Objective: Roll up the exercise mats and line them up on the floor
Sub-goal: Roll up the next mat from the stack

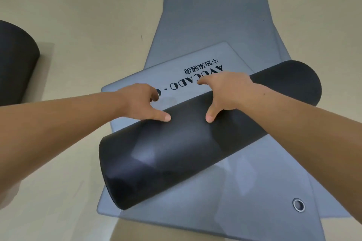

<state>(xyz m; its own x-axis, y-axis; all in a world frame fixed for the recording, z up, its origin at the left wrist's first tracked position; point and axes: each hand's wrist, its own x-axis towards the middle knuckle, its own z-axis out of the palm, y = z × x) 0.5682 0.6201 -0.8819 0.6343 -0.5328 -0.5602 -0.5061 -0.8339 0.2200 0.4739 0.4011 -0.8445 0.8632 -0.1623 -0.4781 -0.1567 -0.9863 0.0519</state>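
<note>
Fingers (153, 94) of both hands curl down over the far side of the roll (176, 152), at the line where it meets its unrolled end (156, 78); the fingertips are mostly hidden there. Thumbs (165, 117) are spread wide and lie straight on top of the roll, pointing toward each other with a gap between. The left hand (137, 101) grips the roll near its middle; the right hand (229, 92) grips it just to the right. Both forearms reach in from the near side. The roll is dark and lies diagonally, one end near left, the other far right. The unrolled end is grey, flat and printed "AVOCADO", partly covered by the hands. Roll and unrolled end rest on a stack (215, 25) of flat grey mats that runs away from the camera and bears the same print at its far end. A grommet (298, 204) sits in a near right corner of the stack. A second roll (15, 60), also dark, lies on the beige floor (78, 15) at the left edge, well apart from the stack.
</note>
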